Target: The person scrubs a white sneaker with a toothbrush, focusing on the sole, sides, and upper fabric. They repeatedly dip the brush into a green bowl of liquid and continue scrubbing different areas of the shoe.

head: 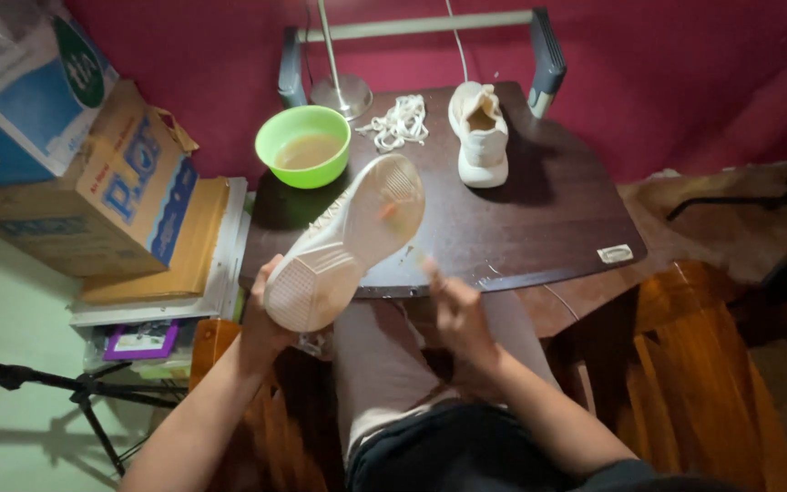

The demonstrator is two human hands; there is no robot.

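My left hand (264, 321) grips a cream sneaker (343, 241) by its heel, with the pale sole turned up toward me, over the near edge of the dark table (548, 228). My right hand (448, 305) is blurred and closed around a thin brush-like tool (409, 235) whose tip meets the sole near the toe. The second cream sneaker (480, 132) stands upright on the far side of the table. Next to it lies a pile of white laces (400, 121). A green bowl (303, 146) of murky liquid sits at the table's far left.
A lamp base (342, 94) stands behind the bowl by a grey frame (539, 50). Cardboard boxes (93, 173) and stacked items fill the left side. A black tripod leg (75, 392) crosses the floor at lower left. A wooden stool (694, 364) sits at right.
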